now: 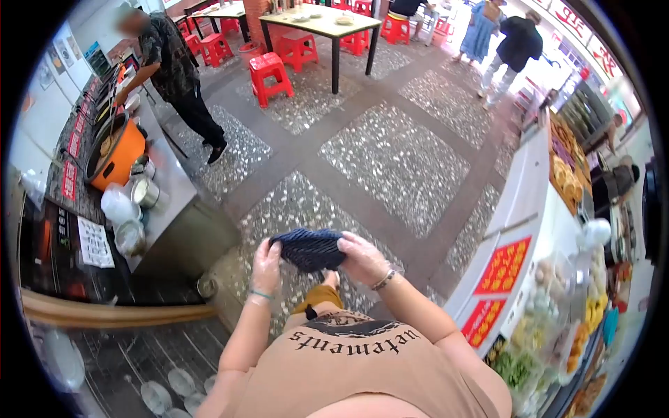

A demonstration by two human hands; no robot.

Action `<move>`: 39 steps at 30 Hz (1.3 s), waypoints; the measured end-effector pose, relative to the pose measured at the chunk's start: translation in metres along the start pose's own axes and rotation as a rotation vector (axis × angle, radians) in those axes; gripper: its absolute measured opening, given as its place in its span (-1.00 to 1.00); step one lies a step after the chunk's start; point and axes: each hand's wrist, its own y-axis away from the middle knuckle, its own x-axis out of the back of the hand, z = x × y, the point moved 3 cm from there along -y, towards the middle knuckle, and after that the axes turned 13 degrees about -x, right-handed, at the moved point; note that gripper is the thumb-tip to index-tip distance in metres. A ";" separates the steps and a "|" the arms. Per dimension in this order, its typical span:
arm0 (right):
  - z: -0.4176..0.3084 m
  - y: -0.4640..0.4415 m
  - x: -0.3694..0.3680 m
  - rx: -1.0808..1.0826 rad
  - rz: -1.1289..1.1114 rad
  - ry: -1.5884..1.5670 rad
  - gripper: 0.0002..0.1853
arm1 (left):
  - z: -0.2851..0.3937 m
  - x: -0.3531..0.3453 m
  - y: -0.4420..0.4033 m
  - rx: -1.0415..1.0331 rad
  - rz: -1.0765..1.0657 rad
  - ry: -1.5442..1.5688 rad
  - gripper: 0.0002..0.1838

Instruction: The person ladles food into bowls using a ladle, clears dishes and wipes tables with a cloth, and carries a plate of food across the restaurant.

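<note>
Between my two hands, at chest height, a dark blue cloth (310, 249) with fine pale stripes is stretched. It has a rounded, cap-like shape, but I cannot tell its exact kind. My left hand (265, 263) grips its left end with the fingers closed on the edge. On the opposite end, my right hand (364, 259) pinches the cloth between thumb and fingers. Both hands appear to wear thin clear gloves. A teal band circles my left wrist, and a bracelet (383, 280) is on my right.
A steel counter (185, 188) with an orange pot (120, 155) stands left, where a person (174, 66) reaches over. At right is a white food counter (512, 233) with red signs. Red stools (270, 78) and a table (320, 22) stand ahead; two people (512, 49) are farther off.
</note>
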 end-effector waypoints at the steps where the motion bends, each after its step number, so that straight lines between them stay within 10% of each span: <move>1: -0.028 -0.034 0.002 -0.037 -0.019 0.042 -0.58 | -0.024 0.003 -0.034 0.067 0.072 0.071 -0.74; 15: -0.441 -0.328 0.177 0.362 0.369 -0.057 -0.56 | -0.120 -0.173 -0.554 0.136 -0.556 -0.279 -0.39; 19: -0.526 -0.472 0.255 0.186 0.297 -0.107 -0.65 | -0.179 -0.140 -0.693 0.244 -0.288 -0.268 -0.38; 26: -0.696 -0.768 0.156 -0.162 0.157 -0.123 -0.74 | -0.133 -0.064 -0.912 0.177 0.145 -0.283 -0.47; 32: -0.777 -1.007 0.113 -0.086 -0.015 -0.060 -0.71 | -0.225 0.088 -1.082 0.252 0.473 -0.170 -0.57; 39: -0.911 -1.143 0.121 -0.046 0.424 -0.144 -0.76 | -0.229 0.095 -1.374 0.097 0.206 -0.139 -0.64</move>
